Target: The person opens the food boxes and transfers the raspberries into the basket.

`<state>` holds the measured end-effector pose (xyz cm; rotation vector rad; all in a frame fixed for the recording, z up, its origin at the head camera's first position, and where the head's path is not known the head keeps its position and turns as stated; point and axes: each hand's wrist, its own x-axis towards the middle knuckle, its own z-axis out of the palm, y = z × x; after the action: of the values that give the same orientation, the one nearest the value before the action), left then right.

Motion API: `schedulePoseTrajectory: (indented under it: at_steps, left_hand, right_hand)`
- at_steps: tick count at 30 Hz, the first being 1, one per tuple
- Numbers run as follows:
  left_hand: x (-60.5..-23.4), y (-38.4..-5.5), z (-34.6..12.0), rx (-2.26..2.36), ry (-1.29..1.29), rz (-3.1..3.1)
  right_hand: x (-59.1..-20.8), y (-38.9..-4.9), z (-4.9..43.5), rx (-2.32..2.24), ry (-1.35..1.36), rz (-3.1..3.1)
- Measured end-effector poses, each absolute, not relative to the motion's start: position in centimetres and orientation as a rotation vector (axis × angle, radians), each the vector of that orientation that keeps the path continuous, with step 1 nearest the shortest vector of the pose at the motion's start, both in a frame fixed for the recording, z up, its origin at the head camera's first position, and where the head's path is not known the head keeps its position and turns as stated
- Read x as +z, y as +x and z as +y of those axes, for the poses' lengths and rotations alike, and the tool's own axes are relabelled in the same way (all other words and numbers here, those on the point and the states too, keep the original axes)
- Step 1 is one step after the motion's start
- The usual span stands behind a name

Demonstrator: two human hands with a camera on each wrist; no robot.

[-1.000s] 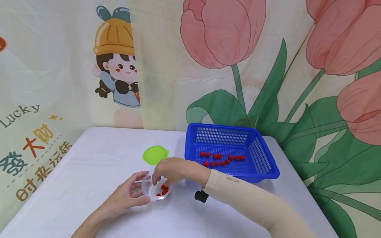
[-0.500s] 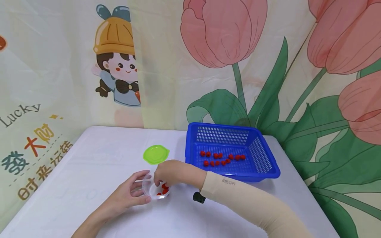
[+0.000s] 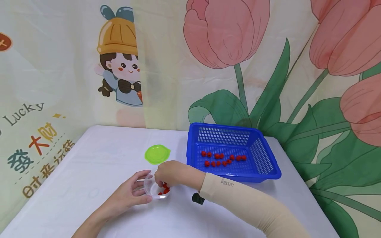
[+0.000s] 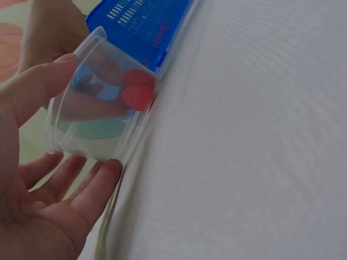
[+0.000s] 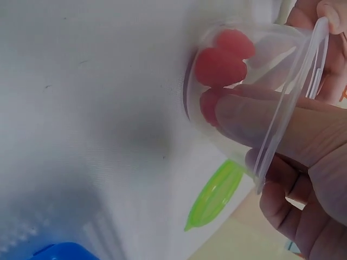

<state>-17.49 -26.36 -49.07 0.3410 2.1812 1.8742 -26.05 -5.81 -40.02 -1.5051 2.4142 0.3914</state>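
Note:
A clear plastic tub (image 3: pixel 151 187) with several red raspberry-like berries (image 3: pixel 166 191) inside stands on the white table. My left hand (image 3: pixel 128 194) holds it from the left, the thumb at its rim in the left wrist view and the fingers (image 4: pixel 97 192) round its other side. My right hand (image 3: pixel 170 172) reaches down into the tub from above. In the right wrist view its thumb (image 5: pixel 246 116) presses against one berry (image 5: pixel 209 105) near the tub's bottom, with a finger partly hidden behind. Two more berries (image 5: pixel 222 66) lie beside that one.
A green lid (image 3: pixel 157 154) lies flat behind the tub. To the right stands a blue slotted basket (image 3: pixel 265 162) with several red berries scattered on its floor. A printed curtain (image 3: pixel 166 66) hangs behind the table's far edge.
The right hand has shifted slightly right and down inside the tub, its fingers now closer to the berries. The left hand keeps its hold; the whole head view has drifted a little.

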Motion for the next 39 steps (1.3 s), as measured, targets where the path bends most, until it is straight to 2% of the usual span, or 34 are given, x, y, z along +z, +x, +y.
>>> schedulePoseTrajectory:
  at_steps: [9, 20, 29, 39]
  left_hand:
    - [-48.9, -17.4, -26.3, 1.868, 0.328, 2.187]
    - [-49.0, -17.3, -26.3, 1.854, 0.319, 2.19]
    - [-48.9, -17.5, -26.1, 1.845, 0.322, 2.209]
    - [-48.9, -17.3, -26.1, 1.822, 0.31, 2.23]
  right_hand:
    - [-39.7, -26.8, -4.8, 0.248, -1.595, 2.354]
    - [-37.4, -27.5, -1.8, -0.038, -1.652, 2.36]
    - [-34.4, -28.5, 3.8, -0.381, -1.611, 2.431]
    - [-33.7, -30.0, 11.2, -0.555, -1.437, 2.594]
